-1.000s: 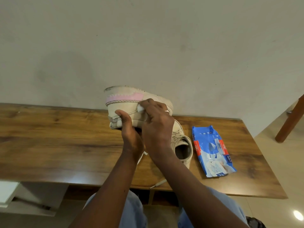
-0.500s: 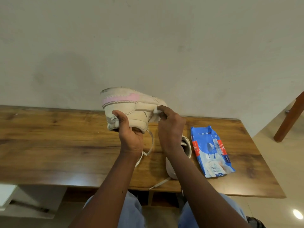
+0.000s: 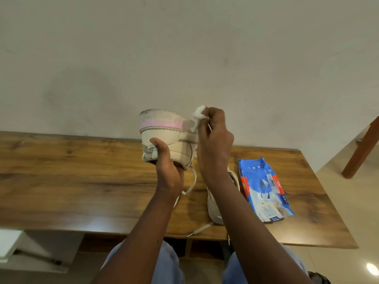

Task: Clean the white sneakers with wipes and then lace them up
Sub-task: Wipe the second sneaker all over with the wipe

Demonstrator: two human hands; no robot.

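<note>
We see the left hand (image 3: 166, 171) curled under one white sneaker (image 3: 164, 136), thumb on its side, holding it sole-up above the table (image 3: 71, 181), while the right hand (image 3: 215, 144) pinches a bunched wipe (image 3: 199, 114) at the sole's edge. The second sneaker (image 3: 213, 203) lies on the table beneath the right forearm (mostly hidden by it), with the blue wipes pack (image 3: 264, 189) just right of that arm.

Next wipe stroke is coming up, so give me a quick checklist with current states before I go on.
1. Left hand grips the raised sneaker: ok.
2. Right hand pinches the wipe: ok.
3. Wipe touching the sole: cannot tell, blurred.
4. Sole clean: not ok, dark marks show.
5. Wipes pack within reach on the table: ok.
6. Lace threaded: not ok, hangs loose.
</note>
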